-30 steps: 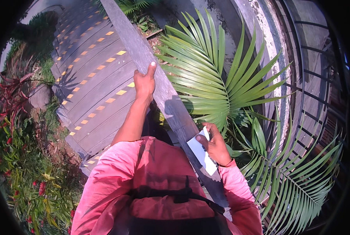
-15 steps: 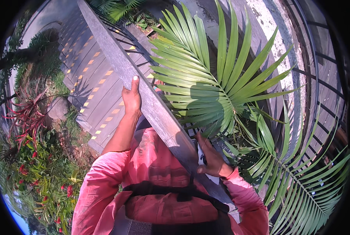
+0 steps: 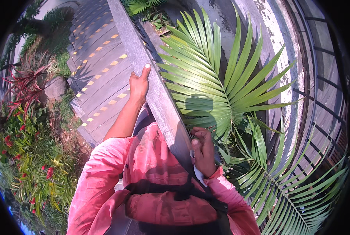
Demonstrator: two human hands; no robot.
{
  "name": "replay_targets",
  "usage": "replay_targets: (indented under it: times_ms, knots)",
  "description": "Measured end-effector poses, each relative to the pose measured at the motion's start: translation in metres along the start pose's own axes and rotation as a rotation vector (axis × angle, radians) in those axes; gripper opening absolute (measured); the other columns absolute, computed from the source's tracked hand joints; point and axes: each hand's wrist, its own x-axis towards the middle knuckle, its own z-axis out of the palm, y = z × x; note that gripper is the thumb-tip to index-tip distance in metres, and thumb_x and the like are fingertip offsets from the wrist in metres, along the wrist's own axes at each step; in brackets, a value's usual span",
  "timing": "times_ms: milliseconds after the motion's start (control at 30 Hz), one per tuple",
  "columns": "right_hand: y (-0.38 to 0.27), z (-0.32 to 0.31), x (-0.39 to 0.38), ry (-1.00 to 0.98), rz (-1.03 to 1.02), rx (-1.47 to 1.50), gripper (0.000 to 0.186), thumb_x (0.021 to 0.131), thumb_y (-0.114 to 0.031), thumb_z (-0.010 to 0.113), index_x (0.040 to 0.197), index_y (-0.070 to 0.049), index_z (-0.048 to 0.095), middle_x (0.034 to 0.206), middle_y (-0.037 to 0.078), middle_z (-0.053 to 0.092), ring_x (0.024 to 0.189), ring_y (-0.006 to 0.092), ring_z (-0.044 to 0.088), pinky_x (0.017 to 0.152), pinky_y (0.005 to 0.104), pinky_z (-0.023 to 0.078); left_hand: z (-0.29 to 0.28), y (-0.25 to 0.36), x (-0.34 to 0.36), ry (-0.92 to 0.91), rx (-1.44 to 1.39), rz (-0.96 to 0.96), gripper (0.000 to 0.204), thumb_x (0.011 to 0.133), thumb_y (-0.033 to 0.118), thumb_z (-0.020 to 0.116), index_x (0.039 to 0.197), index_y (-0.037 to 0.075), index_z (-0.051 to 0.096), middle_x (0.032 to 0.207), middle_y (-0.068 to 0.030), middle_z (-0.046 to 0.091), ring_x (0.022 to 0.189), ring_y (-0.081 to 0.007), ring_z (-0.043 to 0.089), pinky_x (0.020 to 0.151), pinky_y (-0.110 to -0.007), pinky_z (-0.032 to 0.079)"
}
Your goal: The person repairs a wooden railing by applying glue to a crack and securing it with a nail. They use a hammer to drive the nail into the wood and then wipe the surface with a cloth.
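A weathered grey wooden handrail (image 3: 159, 92) runs slantwise from the far left-centre toward my body. My left hand (image 3: 139, 84) grips its left edge, thumb lying on the top face, the other fingers hidden beneath. Beside the rail's near right edge is my right hand (image 3: 204, 152), its fingers curled in and its thumb bent. Whatever those fingers hold, if anything, is hidden. A white strip (image 3: 199, 175) shows between this hand and the rail; I cannot tell what it is. Large green palm fronds (image 3: 218, 90) spread just beyond my right hand.
Grey plank steps (image 3: 100, 74) with yellow and orange dashed edge markings descend on the left. Past them lie a rock (image 3: 55, 87), a red-leaved plant (image 3: 26, 86) and red-flowered bushes (image 3: 49, 172). A curved dark metal railing (image 3: 316, 78) stands at the right.
My right hand has drawn in from spread against the rail to curled fingers beside it. My left hand stays on the rail. The rail now appears steeper as the view has shifted.
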Motion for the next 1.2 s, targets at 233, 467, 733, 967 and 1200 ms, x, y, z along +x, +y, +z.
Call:
replay_targets:
  times_ms: [233, 467, 733, 967, 1200]
  knots:
    - [-0.018, -0.029, -0.06, -0.011, -0.174, -0.302, 0.021, 0.096, -0.01, 0.068, 0.113, 0.003, 0.066, 0.109, 0.02, 0.067, 0.096, 0.0341, 0.066, 0.087, 0.0412, 0.052, -0.011, -0.004, -0.013, 0.174, 0.289, 0.238, 0.101, 0.093, 0.037, 0.078, 0.16, -0.009, 0.017, 0.155, -0.0338, 0.041, 0.136, -0.0405, 0.053, 0.116, -0.045, 0.041]
    - [0.008, -0.06, -0.098, 0.127, 0.08, -0.208, 0.016, 0.099, -0.015, 0.064, 0.103, 0.0, 0.063, 0.085, 0.01, 0.064, 0.076, 0.0257, 0.063, 0.075, 0.035, 0.051, -0.008, 0.028, -0.15, -1.009, 0.823, 0.913, 0.057, 0.093, 0.032, 0.074, 0.139, 0.001, 0.061, 0.151, -0.017, 0.056, 0.147, -0.0333, 0.046, 0.124, -0.049, 0.033]
    - [-0.021, -0.086, -0.142, -0.392, 0.268, 0.138, 0.088, 0.09, -0.023, 0.078, 0.16, 0.001, 0.03, 0.163, 0.022, 0.032, 0.151, 0.0365, 0.035, 0.124, 0.0459, 0.029, -0.056, -0.01, -0.149, -1.258, 1.14, 1.111, 0.092, 0.087, 0.048, 0.071, 0.16, 0.004, 0.037, 0.168, -0.0134, 0.035, 0.156, -0.0304, 0.032, 0.13, -0.047, 0.025]
    - [-0.012, -0.088, -0.15, -0.488, 0.344, -0.264, 0.076, 0.105, -0.019, 0.058, 0.162, 0.01, 0.018, 0.166, 0.031, 0.027, 0.157, 0.0404, 0.025, 0.126, 0.0421, 0.023, -0.056, -0.02, -0.16, -1.21, 1.113, 1.226, 0.096, 0.083, 0.053, 0.071, 0.158, 0.0, 0.04, 0.166, -0.0158, 0.039, 0.156, -0.0307, 0.032, 0.13, -0.049, 0.024]
    - [-0.032, -0.014, -0.029, -0.433, -0.25, -0.597, 0.072, 0.108, -0.022, 0.048, 0.161, 0.013, 0.013, 0.168, 0.037, 0.013, 0.157, 0.0503, 0.017, 0.128, 0.0462, 0.02, -0.064, -0.009, -0.082, -0.639, 1.164, 0.929, 0.085, 0.1, 0.062, 0.052, 0.163, 0.007, 0.034, 0.169, -0.0174, 0.032, 0.159, -0.0354, 0.025, 0.129, -0.052, 0.019]
